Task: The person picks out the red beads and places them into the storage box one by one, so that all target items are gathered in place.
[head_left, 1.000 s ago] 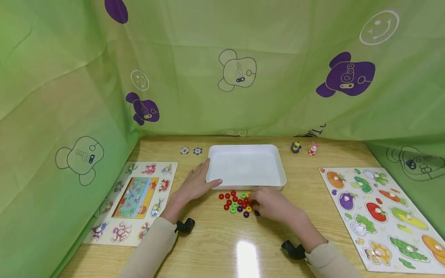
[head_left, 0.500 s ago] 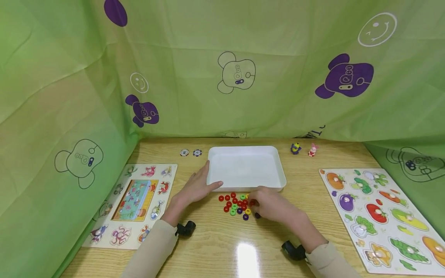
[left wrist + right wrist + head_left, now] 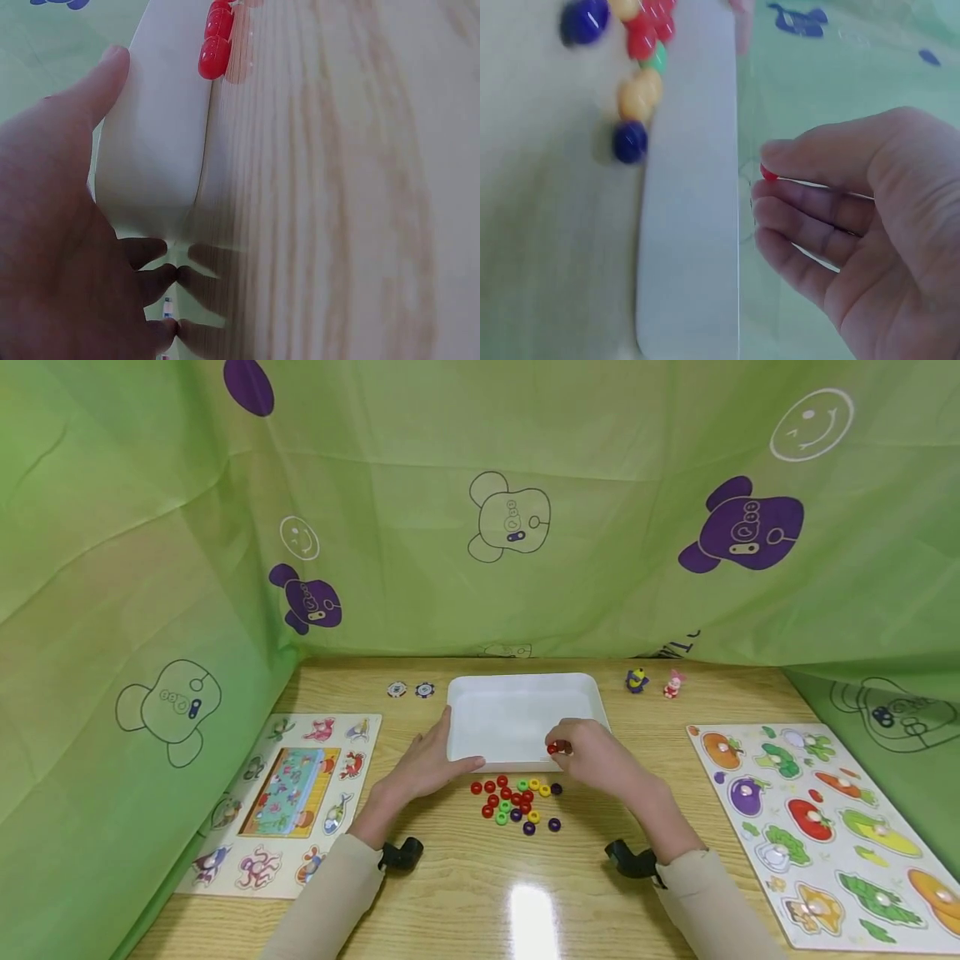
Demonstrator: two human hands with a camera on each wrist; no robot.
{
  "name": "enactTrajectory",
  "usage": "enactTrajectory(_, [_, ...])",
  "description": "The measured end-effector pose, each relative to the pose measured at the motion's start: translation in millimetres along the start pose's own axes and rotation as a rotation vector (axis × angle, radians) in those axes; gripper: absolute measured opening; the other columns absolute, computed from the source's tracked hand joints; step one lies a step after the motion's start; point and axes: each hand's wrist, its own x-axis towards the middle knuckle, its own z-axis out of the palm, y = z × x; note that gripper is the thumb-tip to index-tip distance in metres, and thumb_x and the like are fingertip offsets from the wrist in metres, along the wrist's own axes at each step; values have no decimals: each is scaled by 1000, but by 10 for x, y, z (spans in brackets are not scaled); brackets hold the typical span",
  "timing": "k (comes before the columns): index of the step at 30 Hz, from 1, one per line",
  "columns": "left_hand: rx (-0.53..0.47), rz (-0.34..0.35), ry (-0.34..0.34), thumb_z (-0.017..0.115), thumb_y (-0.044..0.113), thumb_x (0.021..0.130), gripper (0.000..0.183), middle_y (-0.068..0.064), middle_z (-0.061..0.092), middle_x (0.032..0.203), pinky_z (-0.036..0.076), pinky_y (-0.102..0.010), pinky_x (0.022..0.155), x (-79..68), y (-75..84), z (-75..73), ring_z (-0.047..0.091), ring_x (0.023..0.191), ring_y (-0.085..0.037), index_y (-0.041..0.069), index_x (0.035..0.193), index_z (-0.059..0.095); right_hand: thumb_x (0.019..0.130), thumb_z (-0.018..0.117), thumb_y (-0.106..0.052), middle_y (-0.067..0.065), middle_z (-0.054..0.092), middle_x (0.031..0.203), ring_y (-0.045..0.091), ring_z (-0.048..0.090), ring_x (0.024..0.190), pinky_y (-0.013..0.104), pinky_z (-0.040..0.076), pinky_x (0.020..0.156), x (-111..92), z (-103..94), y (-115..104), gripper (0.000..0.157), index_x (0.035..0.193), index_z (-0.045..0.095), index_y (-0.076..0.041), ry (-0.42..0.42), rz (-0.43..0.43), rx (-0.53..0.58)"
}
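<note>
My right hand (image 3: 600, 758) pinches a red ring bead (image 3: 553, 748) between thumb and fingertips, above the near right part of a white rectangular tray (image 3: 525, 687). In the right wrist view, only a sliver of the red bead (image 3: 769, 172) shows under the thumb. Resting against the tray's left end, my left hand (image 3: 426, 766) has its thumb on the near rim and its fingers along the side. Red, green, yellow and dark purple ring beads (image 3: 506, 794) lie in a loose cluster on the table just before the tray's near wall (image 3: 161, 142).
A sea-animal puzzle board (image 3: 360, 787) lies on the left, a vegetable puzzle board (image 3: 757, 793) on the right. Two poker chips (image 3: 424, 690) sit behind the left hand. A yellow-and-purple figurine (image 3: 637, 680) and a pink figurine (image 3: 673, 684) stand at the back right. Green cloth hangs around the table.
My right hand has lifted from the bead cluster and moved up over the tray with a red bead. Dark beads it covered now show. My left hand stays at the tray.
</note>
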Motion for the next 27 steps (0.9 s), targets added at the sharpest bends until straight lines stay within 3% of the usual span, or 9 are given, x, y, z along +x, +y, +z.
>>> enactTrajectory(8, [-2, -39, -11, 55, 75, 71, 115, -5, 10, 157, 8, -52, 116, -21, -19, -38, 16, 144, -26, 16, 150, -5, 79, 67, -4, 9, 68, 84, 17, 60, 74, 31, 51, 67, 361, 37, 309, 16, 94, 71, -2, 74, 84, 0])
enactTrajectory(15, [-27, -27, -15, 57, 72, 72, 115, -6, 10, 157, 7, -54, 115, -40, -4, -19, 17, 144, -26, 15, 150, -5, 84, 61, -4, 15, 68, 94, 25, 61, 83, 37, 51, 71, 527, 183, 570, 17, 98, 70, 0, 103, 223, -6])
enactTrajectory(27, [-36, -17, -10, 58, 71, 73, 114, -5, 9, 157, 7, -54, 115, -12, 19, -22, 16, 144, -26, 15, 150, -5, 81, 52, 5, 19, 66, 101, 32, 60, 92, 42, 49, 79, 723, 368, 715, 24, 98, 69, 2, 139, 310, 22])
